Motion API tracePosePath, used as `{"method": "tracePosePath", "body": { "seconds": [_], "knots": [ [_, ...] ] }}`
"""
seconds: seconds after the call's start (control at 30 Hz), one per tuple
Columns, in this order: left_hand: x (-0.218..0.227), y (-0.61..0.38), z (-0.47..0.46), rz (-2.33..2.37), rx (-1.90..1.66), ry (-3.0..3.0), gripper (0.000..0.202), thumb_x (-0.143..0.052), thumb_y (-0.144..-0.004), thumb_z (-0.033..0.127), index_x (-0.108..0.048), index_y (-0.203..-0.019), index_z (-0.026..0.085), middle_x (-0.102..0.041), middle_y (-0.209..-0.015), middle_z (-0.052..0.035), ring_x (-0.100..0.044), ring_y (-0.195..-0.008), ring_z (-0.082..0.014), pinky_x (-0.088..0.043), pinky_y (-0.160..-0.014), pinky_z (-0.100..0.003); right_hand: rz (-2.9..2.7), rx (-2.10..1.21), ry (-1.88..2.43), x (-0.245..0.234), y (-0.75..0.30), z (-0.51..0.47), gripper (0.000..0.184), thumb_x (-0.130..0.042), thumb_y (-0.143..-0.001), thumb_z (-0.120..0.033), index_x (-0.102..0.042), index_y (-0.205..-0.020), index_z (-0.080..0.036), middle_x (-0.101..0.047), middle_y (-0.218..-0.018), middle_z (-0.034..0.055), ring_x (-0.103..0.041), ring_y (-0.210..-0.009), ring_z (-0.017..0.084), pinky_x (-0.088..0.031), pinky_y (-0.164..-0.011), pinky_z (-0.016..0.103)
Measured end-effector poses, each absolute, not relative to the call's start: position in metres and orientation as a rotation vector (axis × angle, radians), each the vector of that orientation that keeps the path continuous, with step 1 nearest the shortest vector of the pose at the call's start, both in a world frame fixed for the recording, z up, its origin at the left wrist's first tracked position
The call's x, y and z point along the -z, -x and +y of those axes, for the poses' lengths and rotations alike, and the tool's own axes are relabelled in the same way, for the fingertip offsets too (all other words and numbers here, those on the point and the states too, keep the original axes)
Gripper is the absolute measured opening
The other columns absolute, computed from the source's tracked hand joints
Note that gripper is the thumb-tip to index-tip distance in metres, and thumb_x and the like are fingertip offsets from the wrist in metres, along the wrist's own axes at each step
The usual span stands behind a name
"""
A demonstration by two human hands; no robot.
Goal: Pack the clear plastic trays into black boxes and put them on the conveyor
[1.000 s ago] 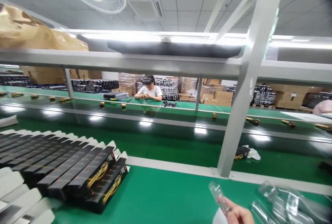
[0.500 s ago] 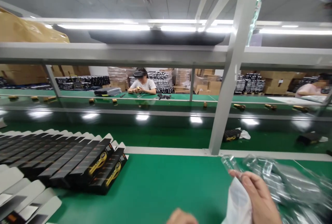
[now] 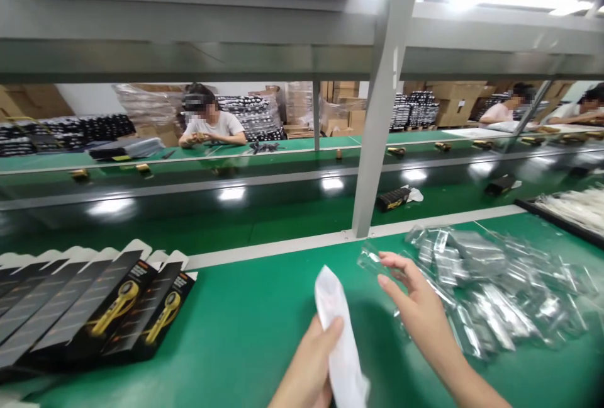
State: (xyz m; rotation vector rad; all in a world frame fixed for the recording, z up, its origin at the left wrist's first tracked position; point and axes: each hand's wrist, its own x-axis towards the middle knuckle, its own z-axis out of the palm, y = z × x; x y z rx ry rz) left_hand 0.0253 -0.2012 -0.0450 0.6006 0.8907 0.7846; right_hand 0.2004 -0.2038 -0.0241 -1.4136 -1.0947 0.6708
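Two hands work above the green tabletop [image 3: 236, 332]: our left hand [image 3: 311, 361] is wrapped around a white pouch [image 3: 346, 351], its thumb across the front, while our right hand [image 3: 415, 298] has its fingers partly curled beside a clear plastic piece [image 3: 369, 255]. That piece is see-through and blurred, so we can't say for certain whether the fingers grip it or merely touch it. We judge the step in hand to be handling pouch and plastic together; the next move seems to call for a steady left grip and a sure right-hand hold. The pouch tilts, its tip pointing away from us, left of our right hand and apart from it. More clear plastic pieces [image 3: 509, 294] lie heaped just to the right.
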Motion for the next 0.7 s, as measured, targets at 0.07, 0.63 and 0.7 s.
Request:
{"method": "tracePosePath", "body": {
  "seconds": [0.07,0.63,0.7],
  "knots": [
    [0.041,-0.03,-0.193,0.834,-0.943,-0.534,0.07,-0.068,-0.071,0.026,-0.033,-0.131,0.025,-0.063,-0.107,-0.0065,-0.063,-0.087,-0.019,-0.047,-0.079,-0.031,-1.146,-0.679,1.521,0.026,-0.194,-0.212,0.025,-0.061,-0.077,-0.037,-0.06,-0.101,-0.028,-0.059,-0.116,0.0015,-0.052,-0.107,0.025,-0.039,-0.091,0.038],
    [0.072,-0.032,-0.193,0.722,-0.944,-0.846,0.078,-0.068,-0.066,0.049,-0.027,-0.125,0.019,-0.055,-0.122,-0.0143,-0.052,-0.114,-0.0281,-0.036,-0.1,-0.041,-1.625,-0.223,1.443,0.071,-0.144,-0.222,0.018,-0.058,-0.082,-0.023,-0.054,-0.1,-0.024,-0.064,-0.092,0.0022,-0.061,-0.083,0.02,-0.05,-0.071,0.03],
    [0.075,-0.03,-0.192,0.862,-0.943,-0.874,0.072,-0.063,-0.073,0.053,-0.03,-0.126,0.018,-0.054,-0.125,-0.0146,-0.049,-0.118,-0.0276,-0.031,-0.104,-0.04,-1.774,-0.082,1.413,0.076,-0.146,-0.225,0.024,-0.06,-0.082,-0.021,-0.052,-0.104,-0.024,-0.066,-0.096,0.0039,-0.063,-0.084,0.022,-0.051,-0.073,0.033]
  ]
}}
